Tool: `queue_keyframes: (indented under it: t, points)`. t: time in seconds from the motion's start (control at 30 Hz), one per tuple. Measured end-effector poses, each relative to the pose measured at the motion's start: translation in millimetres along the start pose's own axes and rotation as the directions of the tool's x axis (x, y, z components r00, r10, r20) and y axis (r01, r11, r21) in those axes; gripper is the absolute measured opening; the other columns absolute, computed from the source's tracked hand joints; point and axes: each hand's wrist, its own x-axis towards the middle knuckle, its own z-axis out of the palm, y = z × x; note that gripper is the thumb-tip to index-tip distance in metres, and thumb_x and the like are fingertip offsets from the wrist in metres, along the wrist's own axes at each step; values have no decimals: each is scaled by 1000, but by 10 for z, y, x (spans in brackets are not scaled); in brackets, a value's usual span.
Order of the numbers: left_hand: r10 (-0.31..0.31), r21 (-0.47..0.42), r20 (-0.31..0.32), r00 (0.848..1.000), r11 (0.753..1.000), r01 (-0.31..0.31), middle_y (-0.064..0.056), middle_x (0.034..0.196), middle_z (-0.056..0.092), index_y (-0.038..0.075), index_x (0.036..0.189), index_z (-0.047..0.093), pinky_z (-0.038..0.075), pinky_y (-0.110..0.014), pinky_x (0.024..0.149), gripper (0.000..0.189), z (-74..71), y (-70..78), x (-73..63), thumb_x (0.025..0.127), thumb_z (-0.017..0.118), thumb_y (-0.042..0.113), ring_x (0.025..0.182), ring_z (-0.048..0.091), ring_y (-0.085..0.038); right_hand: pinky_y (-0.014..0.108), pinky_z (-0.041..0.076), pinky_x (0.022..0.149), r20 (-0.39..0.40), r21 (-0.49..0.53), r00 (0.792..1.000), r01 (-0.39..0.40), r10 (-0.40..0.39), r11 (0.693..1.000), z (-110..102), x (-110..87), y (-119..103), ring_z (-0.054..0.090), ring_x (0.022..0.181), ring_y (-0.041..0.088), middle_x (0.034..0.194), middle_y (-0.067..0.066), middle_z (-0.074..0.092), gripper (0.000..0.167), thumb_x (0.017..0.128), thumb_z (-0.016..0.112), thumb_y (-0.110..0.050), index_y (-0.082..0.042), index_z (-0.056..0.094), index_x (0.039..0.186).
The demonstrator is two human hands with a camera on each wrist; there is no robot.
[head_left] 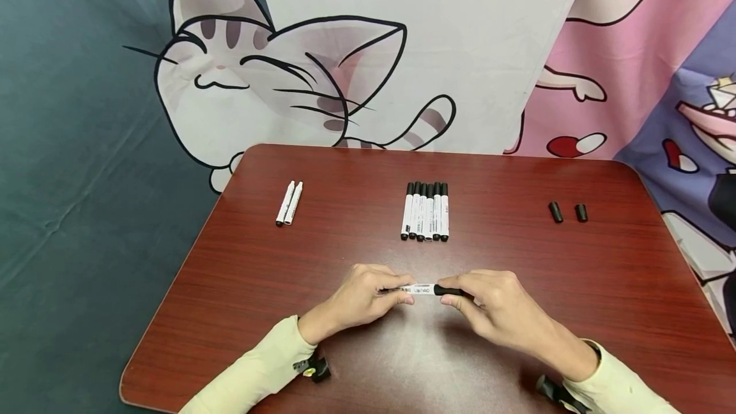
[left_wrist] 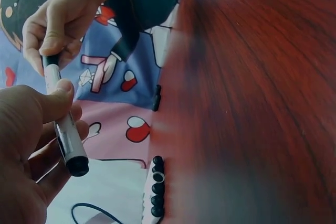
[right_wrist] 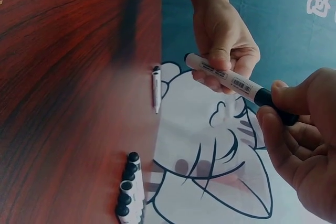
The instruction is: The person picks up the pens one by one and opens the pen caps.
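Between my two hands lies a white whiteboard marker [head_left: 423, 289] with a black cap [head_left: 446, 290], level above the table. My left hand [head_left: 367, 292] pinches the white barrel between thumb and fingers; its black end plug [left_wrist: 77, 166] sticks out past them in the left wrist view. At the other end, my right hand [head_left: 499, 306] grips the black cap with thumb and fingertips. The right wrist view shows the cap [right_wrist: 264, 98] flush against the barrel, where a barcode label [right_wrist: 241, 84] is printed.
Farther back, several capped markers [head_left: 424, 213] stand side by side in a row. Two uncapped white markers [head_left: 289, 203] lie at the left, and two loose black caps [head_left: 555, 212] at the right. All rest on the reddish-brown table [head_left: 345, 209], against a cartoon-printed cloth [head_left: 489, 50].
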Motion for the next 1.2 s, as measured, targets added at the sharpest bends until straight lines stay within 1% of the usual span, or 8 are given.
queue_keyframes:
  t: [0.13,0.33,0.5,0.7,0.9,1.0,1.1,1.2]
  points:
    - [7,18,-18,1000,1000,-7,8,88,76,15,110,80,38,-9,57,25,-3,7,14,86,82,21,63,47,4,11,45,57,13,19,999,-35,35,999,-11,1,-2,54,66,-4,86,-7,74,21,103,63,-27,-10,75,102]
    - [17,21,-23,1000,1000,-16,8,86,75,14,109,80,37,-8,56,25,-4,5,15,85,83,21,63,47,4,12,47,55,27,48,996,-86,85,995,-21,-5,-6,54,66,-4,88,-5,75,15,101,67,-24,-11,75,102]
    - [23,14,-20,1000,1000,-22,8,84,74,14,109,80,36,-8,56,24,-9,8,17,86,82,20,62,46,4,10,45,53,41,63,989,-142,140,988,-25,-29,-9,53,64,-4,90,-3,76,8,96,73,-18,-12,76,101]
    - [26,-1,-19,999,1000,-26,7,84,74,12,110,79,37,-8,56,25,-9,10,15,85,82,18,63,46,3,8,43,53,64,60,977,-206,202,977,-38,-57,-23,50,63,-5,90,-3,76,13,89,78,-10,-11,76,102]
    - [37,4,-33,999,999,-37,4,93,78,10,110,79,43,-9,61,27,-9,10,29,85,83,17,67,54,2,9,42,53,58,50,970,-238,235,970,-54,-58,-32,48,62,-5,90,-3,76,16,87,80,-7,-11,76,102]
    - [47,4,-34,998,999,-47,1,95,79,7,110,79,48,-10,65,27,-9,12,37,84,83,16,71,61,2,9,41,52,52,56,969,-246,243,968,-51,-61,-33,47,61,-6,91,-3,76,17,86,80,-6,-12,76,101]
    - [62,8,-34,997,998,-62,-2,98,79,4,110,78,52,-12,70,28,-8,11,46,84,83,15,78,68,0,8,38,51,49,53,964,-265,262,963,-49,-64,-36,45,59,-6,90,-6,75,19,85,80,-5,-14,76,101]
    - [76,14,-32,997,997,-75,-3,99,79,3,110,78,55,-14,73,28,-18,-5,64,85,82,13,83,72,-3,8,35,50,52,51,957,-288,286,956,-57,-57,-26,42,56,-6,88,-9,74,21,84,81,-4,-16,76,101]
